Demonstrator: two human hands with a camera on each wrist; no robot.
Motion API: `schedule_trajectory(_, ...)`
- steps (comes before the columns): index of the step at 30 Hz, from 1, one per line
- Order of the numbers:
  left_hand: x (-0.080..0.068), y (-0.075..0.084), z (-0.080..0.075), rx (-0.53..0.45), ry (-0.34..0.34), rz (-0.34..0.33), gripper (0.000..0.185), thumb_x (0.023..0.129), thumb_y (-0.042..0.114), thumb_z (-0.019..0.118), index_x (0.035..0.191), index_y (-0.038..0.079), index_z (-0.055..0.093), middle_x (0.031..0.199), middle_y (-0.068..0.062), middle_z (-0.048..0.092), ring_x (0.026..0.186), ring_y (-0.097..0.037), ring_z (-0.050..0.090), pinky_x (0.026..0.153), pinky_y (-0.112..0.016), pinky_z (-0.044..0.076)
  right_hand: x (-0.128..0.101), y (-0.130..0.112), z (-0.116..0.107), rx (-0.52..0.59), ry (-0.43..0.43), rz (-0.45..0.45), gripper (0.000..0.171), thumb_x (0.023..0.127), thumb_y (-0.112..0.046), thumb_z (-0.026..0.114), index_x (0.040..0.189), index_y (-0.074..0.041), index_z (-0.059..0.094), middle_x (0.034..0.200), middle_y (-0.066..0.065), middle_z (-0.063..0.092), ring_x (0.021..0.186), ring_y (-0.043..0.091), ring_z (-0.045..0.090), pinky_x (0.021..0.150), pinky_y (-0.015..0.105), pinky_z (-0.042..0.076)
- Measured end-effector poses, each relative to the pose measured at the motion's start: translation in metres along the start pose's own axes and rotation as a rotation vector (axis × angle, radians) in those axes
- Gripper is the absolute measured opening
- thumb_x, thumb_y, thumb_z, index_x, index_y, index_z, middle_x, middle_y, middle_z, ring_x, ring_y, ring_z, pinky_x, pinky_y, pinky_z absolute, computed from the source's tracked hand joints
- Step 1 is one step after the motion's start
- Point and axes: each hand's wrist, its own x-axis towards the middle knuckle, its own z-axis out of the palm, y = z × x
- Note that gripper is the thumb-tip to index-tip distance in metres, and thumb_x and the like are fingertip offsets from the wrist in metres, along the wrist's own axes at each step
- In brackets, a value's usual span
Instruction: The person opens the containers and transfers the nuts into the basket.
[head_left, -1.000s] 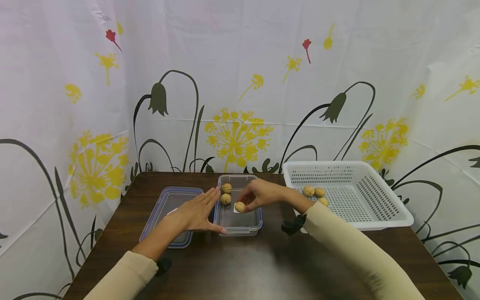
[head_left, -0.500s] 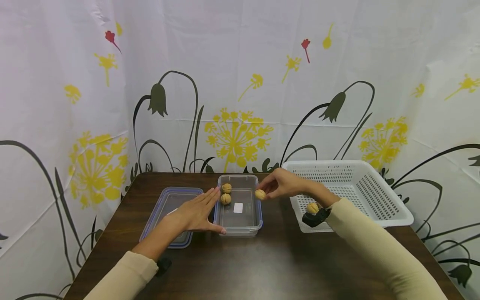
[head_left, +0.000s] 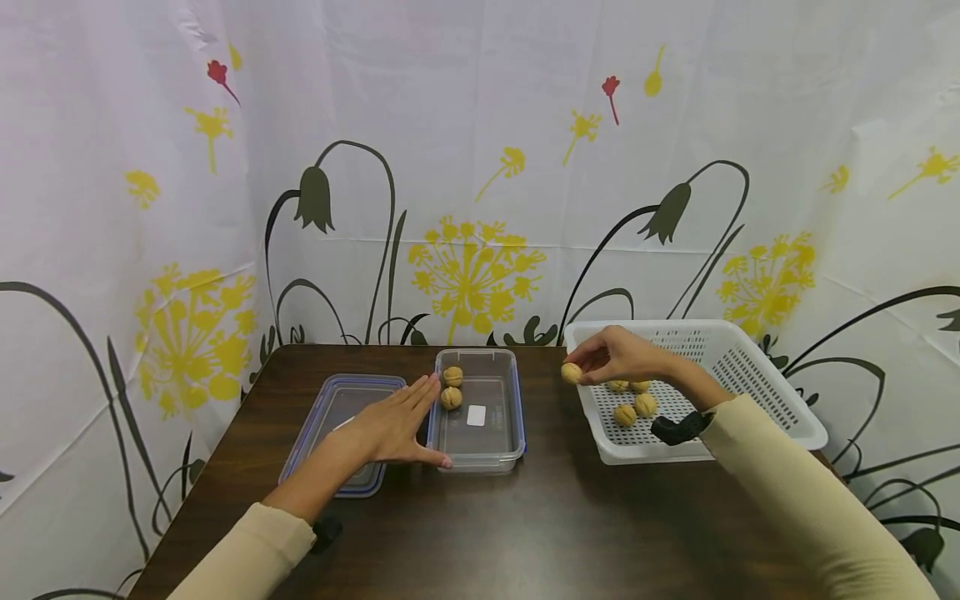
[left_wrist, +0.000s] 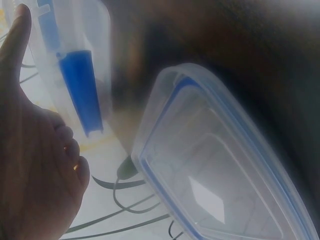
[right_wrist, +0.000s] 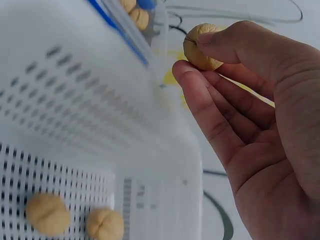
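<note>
Left hand (head_left: 392, 425): grip relaxed, fingers straight, beside the box (head_left: 491, 387).
Right hand (head_left: 626, 354): grip pinches one walnut (head_left: 570, 374) near the basket (head_left: 750, 379).
Box: contains two walnuts (head_left: 452, 398).

I can't see all of the lid (head_left: 336, 404) past the left hand (head_left: 390, 427); the right hand (head_left: 621, 354) partly hides two walnuts (head_left: 618, 386) in the basket (head_left: 738, 375). Both sleeves (head_left: 813, 504) are cut off below. In the right wrist view, the basket's wall blurs.

The walnut (head_left: 572, 373) looks rough, the basket (head_left: 783, 425) matt plastic, the container (head_left: 487, 437) smooth, glossy plastic.
</note>
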Motion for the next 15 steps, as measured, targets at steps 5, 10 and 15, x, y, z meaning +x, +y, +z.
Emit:
schedule_trajectory(5,0.002,-0.001,0.001,0.0,-0.006,-0.004,0.131,0.084,0.087,0.06,0.169,0.0,0.011,0.178,-0.017,0.004,0.164,-0.033,0.008,0.131,-0.052,0.019,-0.016,0.017,-0.009,0.008,0.021,0.036,0.032,0.09,-0.004,0.082,0.12,0.006,0.076,0.107,0.013,0.079,0.091,0.016,0.073,0.083,0.025,0.062)
schedule_trajectory(10,0.003,-0.004,0.005,0.015,0.0,-0.013,0.131,0.084,0.089,0.059,0.17,0.003,0.01,0.178,-0.014,0.003,0.165,-0.03,0.007,0.131,-0.05,0.019,-0.029,0.035,-0.017,0.017,0.024,0.115,0.035,0.09,-0.007,0.083,0.122,0.006,0.076,0.106,0.011,0.078,0.089,0.016,0.071,0.082,0.024,0.061)
schedule_trajectory(15,0.003,-0.004,0.005,0.001,0.018,-0.007,0.131,0.083,0.089,0.059,0.17,0.003,0.012,0.178,-0.014,0.005,0.165,-0.031,0.009,0.131,-0.052,0.02,-0.039,0.054,-0.021,0.028,0.015,0.175,0.033,0.089,-0.003,0.082,0.12,0.007,0.076,0.105,0.014,0.079,0.09,0.018,0.073,0.081,0.023,0.061)
